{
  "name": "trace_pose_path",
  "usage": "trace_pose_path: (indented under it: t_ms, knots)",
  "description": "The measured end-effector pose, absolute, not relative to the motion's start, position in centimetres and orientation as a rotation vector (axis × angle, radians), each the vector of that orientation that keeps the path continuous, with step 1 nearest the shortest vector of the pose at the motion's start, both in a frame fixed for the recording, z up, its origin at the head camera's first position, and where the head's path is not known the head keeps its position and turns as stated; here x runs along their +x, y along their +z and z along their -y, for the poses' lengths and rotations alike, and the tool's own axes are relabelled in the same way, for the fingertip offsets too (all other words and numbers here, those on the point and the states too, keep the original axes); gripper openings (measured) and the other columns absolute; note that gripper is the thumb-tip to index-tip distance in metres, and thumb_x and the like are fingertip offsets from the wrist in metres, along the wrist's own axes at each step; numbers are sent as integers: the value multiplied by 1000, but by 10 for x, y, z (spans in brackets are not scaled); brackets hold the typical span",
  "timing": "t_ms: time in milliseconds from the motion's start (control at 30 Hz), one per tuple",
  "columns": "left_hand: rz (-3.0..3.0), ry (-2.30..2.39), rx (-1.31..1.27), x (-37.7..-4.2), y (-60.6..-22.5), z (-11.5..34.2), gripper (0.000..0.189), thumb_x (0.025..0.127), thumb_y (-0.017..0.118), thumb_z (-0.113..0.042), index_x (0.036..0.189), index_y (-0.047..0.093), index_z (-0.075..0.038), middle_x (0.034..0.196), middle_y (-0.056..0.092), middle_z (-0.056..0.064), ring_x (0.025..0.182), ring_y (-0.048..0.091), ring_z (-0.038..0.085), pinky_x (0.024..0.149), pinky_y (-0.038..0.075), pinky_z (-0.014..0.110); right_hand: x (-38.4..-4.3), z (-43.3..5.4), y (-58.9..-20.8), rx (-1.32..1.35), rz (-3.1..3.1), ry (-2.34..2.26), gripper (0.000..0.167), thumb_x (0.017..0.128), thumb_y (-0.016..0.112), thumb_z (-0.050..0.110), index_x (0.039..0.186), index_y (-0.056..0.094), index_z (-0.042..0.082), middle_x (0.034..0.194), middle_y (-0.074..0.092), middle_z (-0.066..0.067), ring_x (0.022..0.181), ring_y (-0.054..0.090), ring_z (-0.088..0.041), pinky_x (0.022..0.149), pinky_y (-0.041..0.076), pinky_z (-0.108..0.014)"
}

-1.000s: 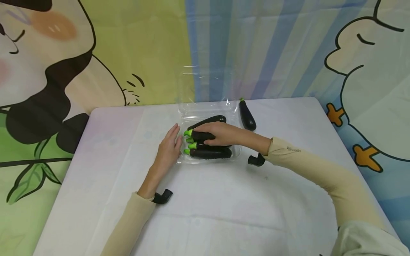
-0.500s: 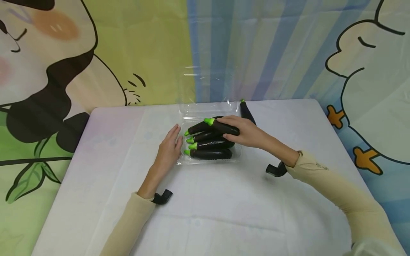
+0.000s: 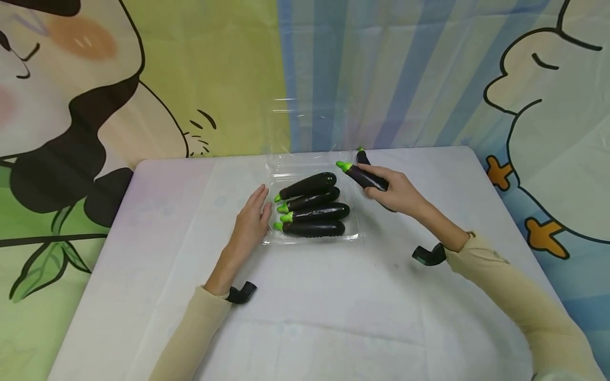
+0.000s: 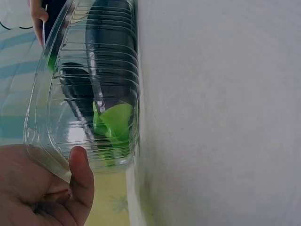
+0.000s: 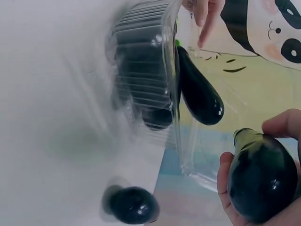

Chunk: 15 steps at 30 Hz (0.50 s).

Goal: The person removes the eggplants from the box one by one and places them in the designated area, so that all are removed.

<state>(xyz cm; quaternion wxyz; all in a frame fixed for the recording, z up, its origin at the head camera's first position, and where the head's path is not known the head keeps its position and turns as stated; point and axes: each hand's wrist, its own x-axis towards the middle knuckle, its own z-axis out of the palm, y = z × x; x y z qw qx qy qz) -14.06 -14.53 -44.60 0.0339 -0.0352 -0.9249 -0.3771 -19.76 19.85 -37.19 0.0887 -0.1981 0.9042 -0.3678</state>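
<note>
My right hand (image 3: 397,191) grips a dark purple eggplant (image 3: 366,178) with a green stem, raised to the right of the clear plastic container (image 3: 353,228). In the right wrist view, fingers and thumb wrap this eggplant (image 5: 263,181). Several eggplants (image 3: 318,212) lie side by side in the container, green stems to the left. Against the container's left side rests my left hand (image 3: 250,219), its fingers extended; the left wrist view shows its thumb (image 4: 82,172) touching the container's corner. Partly hidden behind the right hand, another eggplant (image 3: 363,157) lies on the table.
The container's clear lid (image 3: 310,129) stands raised at the back, near the table's rear edge. A white cloth (image 3: 305,307) covers the table. Behind it hangs a printed curtain (image 3: 229,69) with cartoon animals. Each wrist wears a black camera mount (image 3: 242,292).
My right hand has lifted an eggplant out of the container and carried it right, beside the loose eggplant. The eggplants left inside are now fully visible. My left hand has stayed put.
</note>
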Motion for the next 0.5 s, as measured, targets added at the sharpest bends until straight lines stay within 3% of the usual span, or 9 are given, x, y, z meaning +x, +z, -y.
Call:
trace_pose_path:
  t_ms: [233, 333, 500]
  knots:
    - [2849, -1161, -104, -141, -445, 146, 50, 103, 45, -20, 149, 36, -2, 159, 30, 10, 121, 55, 28, 95, 50, 45, -200, -212, -375, -494, -2640, -1157, 56, 98, 43, 20, 153, 32, 21, 154, 36, -20, 107, 49, -35, 80, 43, -41]
    - [2857, -1160, -93, -141, -446, 146, 50, 103, 46, -21, 149, 36, -2, 159, 29, 9, 133, 48, 28, 104, 45, 47, -202, -219, -379, -481, -2633, -1167, 57, 100, 40, 21, 155, 25, 18, 155, 31, -22, 115, 47, -38, 85, 44, -47]
    - [2859, -1142, -94, -141, -446, 145, 50, 103, 46, -20, 148, 36, -2, 159, 30, 9, 141, 39, 30, 111, 38, 49, -205, -228, -386, -454, -2664, -1189, 63, 100, 47, 20, 156, 20, 12, 154, 29, -25, 116, 50, -43, 88, 46, -54]
